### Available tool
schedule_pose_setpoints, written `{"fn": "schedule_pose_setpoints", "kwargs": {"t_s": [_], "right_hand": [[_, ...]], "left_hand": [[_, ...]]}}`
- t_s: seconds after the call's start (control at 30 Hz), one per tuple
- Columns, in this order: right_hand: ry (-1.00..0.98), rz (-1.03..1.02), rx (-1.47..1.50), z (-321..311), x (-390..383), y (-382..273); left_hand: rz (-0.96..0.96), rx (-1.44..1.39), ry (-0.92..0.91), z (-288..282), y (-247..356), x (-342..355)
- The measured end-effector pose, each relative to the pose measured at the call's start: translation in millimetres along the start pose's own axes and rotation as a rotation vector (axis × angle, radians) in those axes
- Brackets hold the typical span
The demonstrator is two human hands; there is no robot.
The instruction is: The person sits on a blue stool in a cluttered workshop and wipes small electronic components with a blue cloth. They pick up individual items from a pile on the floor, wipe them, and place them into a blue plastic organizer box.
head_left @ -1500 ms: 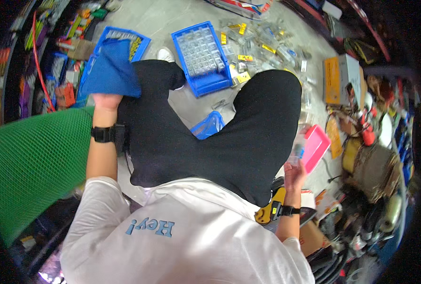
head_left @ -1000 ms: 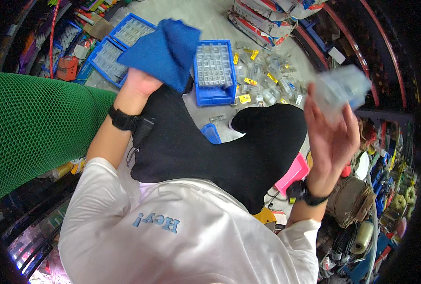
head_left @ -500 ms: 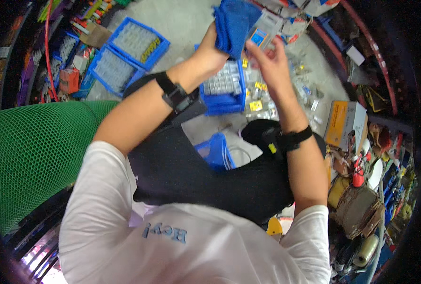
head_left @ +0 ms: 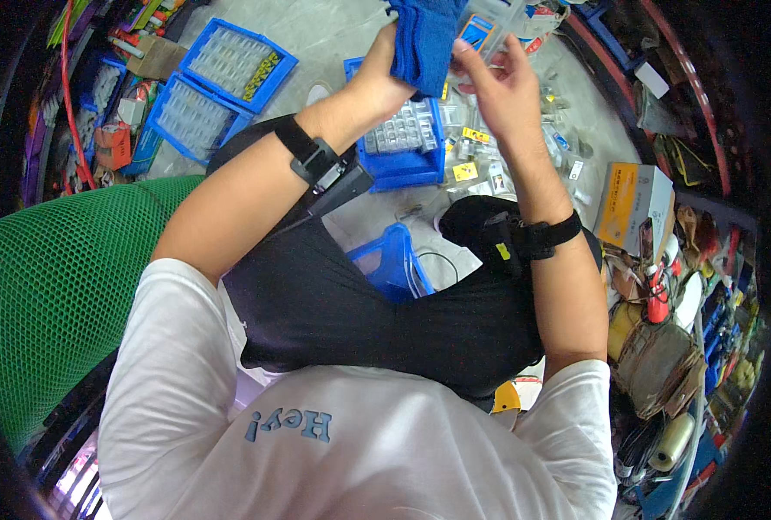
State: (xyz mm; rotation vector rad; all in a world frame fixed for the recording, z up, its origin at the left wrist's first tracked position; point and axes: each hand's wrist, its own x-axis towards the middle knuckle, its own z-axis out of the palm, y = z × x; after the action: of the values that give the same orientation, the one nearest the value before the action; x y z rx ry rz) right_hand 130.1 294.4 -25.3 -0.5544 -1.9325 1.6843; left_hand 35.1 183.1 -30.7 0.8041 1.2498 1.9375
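Observation:
At the upper middle, my left hand (head_left: 382,80) is closed around a folded dark blue cloth (head_left: 425,43). Just right of it, my right hand (head_left: 508,94) grips a small clear plastic box (head_left: 493,24) with an orange and blue label, thumb on its near side. The box is right up against the cloth; whether they touch I cannot tell. Beneath both hands stands a blue organizer case (head_left: 403,173) with clear small compartments, partly covered by the cloth and my left hand. Small clear packets with yellow labels (head_left: 465,172) lie scattered on the floor to its right.
Two blue-rimmed compartment trays (head_left: 242,62) lie at the upper left. A blue bin (head_left: 394,264) sits between my legs. A roll of green mesh (head_left: 65,303) stands on the left. On the right are an orange and grey carton (head_left: 632,208) and a pile of spools and tools.
Both hands appear slightly higher in the picture, still holding the cloth and the plastic box. The box has come closer to the upper edge. The whole view has shifted a little.

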Motion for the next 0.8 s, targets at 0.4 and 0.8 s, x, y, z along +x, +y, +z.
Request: {"fn": "schedule_pose_setpoints", "kwargs": {"t_s": [0.4, 0.8], "right_hand": [[0.000, -0.010, -0.212, -2, -6, -2], [-0.033, 0.095, -0.116, 5, -12, 5]], "left_hand": [[-0.056, -0.317, 0.078, -11, -17, 1], [-0.154, -0.273, -0.033, -2, 4, 8]]}}
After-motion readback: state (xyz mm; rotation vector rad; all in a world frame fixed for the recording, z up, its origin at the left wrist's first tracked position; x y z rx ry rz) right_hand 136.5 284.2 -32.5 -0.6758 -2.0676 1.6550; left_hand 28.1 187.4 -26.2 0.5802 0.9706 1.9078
